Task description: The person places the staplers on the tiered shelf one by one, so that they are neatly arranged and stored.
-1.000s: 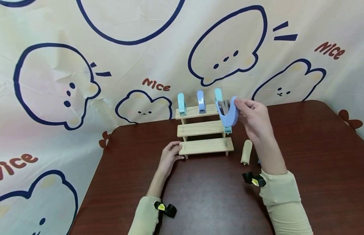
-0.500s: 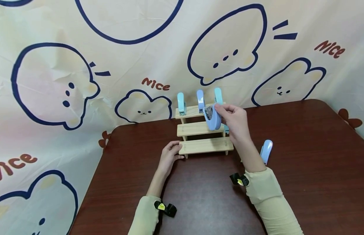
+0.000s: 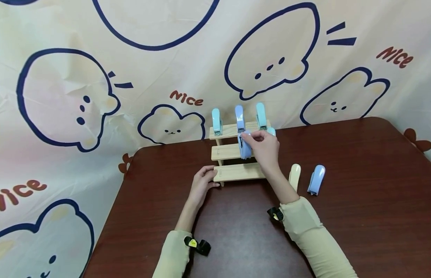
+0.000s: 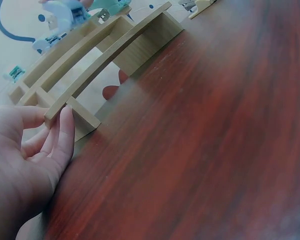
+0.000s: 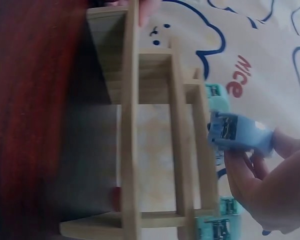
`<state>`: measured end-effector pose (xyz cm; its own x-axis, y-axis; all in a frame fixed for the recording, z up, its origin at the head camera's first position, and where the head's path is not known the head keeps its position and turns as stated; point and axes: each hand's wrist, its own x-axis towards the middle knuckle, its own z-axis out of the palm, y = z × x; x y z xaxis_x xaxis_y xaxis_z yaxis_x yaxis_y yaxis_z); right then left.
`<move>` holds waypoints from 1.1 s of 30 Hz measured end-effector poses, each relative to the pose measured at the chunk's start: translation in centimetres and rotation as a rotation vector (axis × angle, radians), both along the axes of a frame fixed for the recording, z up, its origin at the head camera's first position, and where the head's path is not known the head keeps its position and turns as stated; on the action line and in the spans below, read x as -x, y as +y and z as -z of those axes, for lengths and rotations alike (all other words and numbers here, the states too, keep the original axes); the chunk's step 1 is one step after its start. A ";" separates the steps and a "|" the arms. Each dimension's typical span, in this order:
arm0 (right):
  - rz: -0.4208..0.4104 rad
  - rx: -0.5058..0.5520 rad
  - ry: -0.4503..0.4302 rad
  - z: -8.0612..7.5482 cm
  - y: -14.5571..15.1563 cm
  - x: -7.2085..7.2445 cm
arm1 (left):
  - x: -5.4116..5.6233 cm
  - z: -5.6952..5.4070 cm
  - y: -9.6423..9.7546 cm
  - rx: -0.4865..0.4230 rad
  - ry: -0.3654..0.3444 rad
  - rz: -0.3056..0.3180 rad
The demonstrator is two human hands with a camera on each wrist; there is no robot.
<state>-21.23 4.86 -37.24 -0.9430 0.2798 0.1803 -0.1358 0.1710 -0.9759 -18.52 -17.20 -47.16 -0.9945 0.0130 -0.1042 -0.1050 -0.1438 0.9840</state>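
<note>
From the head view, the right hand (image 3: 267, 151) pinches a blue clip (image 3: 245, 150) at the middle step of a wooden rack (image 3: 236, 173); I can't tell whether they touch. The left hand (image 3: 200, 182) grips the lowest step's left end. A cream clip (image 3: 295, 174) stands on the table (image 3: 368, 200) near a spare blue clip (image 3: 317, 179).

From the left wrist, thumb and fingers clasp the step's corner.

From the right wrist, the fingertips (image 5: 280, 144) hold the clip by one end.
</note>
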 end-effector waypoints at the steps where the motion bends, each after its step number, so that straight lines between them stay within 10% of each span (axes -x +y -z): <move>1: 0.008 -0.007 0.001 0.1 -0.1 0.0 | 0.0 0.0 0.0 -0.001 0.000 0.001; 33: -0.061 -0.153 -0.029 0.8 -0.6 0.0 | -0.1 -0.2 0.0 0.019 -0.010 0.002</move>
